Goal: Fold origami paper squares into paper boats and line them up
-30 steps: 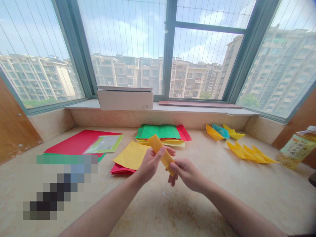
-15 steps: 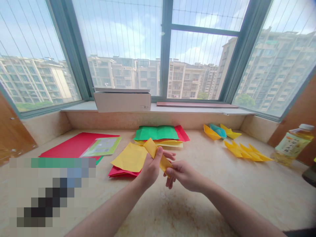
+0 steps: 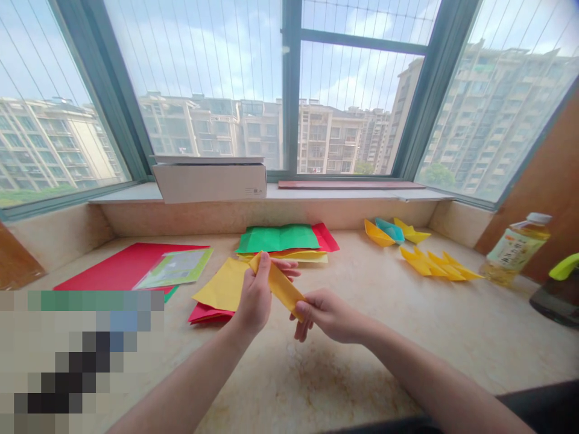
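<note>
We count 1 bare left hand [image 3: 256,295], 1 bare right hand [image 3: 331,315], 1 folded yellow paper strip [image 3: 284,289], 3 folded paper boats [image 3: 389,231] in yellow and blue, 1 yellow-and-red paper stack [image 3: 221,286] and 1 green-red-yellow paper stack [image 3: 279,239]. We see 1 white-capped plastic bottle [image 3: 514,250], 1 flat green-edged plastic packet [image 3: 175,269] and 1 long white rectangular box [image 3: 210,181]. We cannot count the overlapping yellow folded-paper pieces [image 3: 438,267] exactly.

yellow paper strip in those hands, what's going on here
A person holds the yellow paper strip above the counter, left hand at its upper end, right hand pinching its lower end. A yellow sheet lies over red paper beside the left hand. Folded paper shapes sit off to the right, near a bottle.
</note>
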A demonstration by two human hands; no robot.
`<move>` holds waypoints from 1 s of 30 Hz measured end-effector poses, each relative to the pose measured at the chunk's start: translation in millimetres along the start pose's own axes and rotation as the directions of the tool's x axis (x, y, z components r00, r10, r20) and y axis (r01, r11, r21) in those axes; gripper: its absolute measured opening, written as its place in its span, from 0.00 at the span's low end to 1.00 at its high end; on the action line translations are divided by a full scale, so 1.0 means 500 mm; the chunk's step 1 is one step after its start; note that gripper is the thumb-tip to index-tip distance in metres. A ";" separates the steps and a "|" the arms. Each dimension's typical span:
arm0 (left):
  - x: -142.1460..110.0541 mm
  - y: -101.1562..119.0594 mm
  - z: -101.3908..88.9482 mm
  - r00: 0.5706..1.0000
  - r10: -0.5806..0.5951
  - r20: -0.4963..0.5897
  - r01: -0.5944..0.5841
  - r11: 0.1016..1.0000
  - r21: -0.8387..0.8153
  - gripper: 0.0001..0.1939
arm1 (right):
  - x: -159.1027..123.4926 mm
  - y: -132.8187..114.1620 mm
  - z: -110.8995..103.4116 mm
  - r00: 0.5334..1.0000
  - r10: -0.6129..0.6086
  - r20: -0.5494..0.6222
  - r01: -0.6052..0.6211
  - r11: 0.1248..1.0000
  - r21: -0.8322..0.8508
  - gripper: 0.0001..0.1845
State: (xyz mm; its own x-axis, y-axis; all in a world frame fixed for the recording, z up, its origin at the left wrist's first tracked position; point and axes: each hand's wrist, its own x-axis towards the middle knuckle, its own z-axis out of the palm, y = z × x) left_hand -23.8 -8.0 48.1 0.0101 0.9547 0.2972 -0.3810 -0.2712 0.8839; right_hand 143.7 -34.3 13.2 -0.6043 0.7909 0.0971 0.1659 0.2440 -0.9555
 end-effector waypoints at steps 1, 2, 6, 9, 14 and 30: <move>0.000 0.000 0.000 1.000 0.003 -0.014 -0.003 1.000 -0.017 0.26 | -0.001 -0.002 0.001 1.000 -0.008 -0.001 0.008 1.000 -0.003 0.32; 0.000 0.000 0.000 1.000 0.008 -0.016 -0.009 0.999 -0.038 0.25 | -0.001 -0.004 0.003 1.000 -0.013 -0.001 0.013 1.000 0.003 0.32; -0.008 -0.021 0.004 0.982 -0.036 0.185 0.063 0.988 -0.139 0.25 | 0.001 -0.004 0.003 0.999 -0.018 -0.033 0.024 0.984 0.175 0.31; -0.021 -0.047 0.010 0.934 -0.108 0.339 0.174 0.970 -0.170 0.30 | 0.003 -0.002 -0.008 0.997 -0.031 -0.078 0.057 0.930 0.363 0.30; -0.027 -0.060 0.007 0.932 -0.100 0.347 0.140 0.986 -0.091 0.23 | 0.003 0.000 -0.019 0.999 -0.023 -0.022 0.031 0.872 0.488 0.28; -0.007 -0.040 0.009 0.970 -0.152 0.188 0.112 0.972 0.205 0.23 | 0.021 0.015 -0.069 0.850 -0.053 -0.524 0.099 0.993 0.060 0.29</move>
State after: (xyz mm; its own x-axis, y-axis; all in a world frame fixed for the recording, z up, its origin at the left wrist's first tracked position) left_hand -12.2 -6.5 30.9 0.2418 0.9446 0.2221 -0.1794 -0.1814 0.9669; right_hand 165.6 -4.9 16.5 -0.1136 0.9535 0.2791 0.0581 0.2868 -0.9562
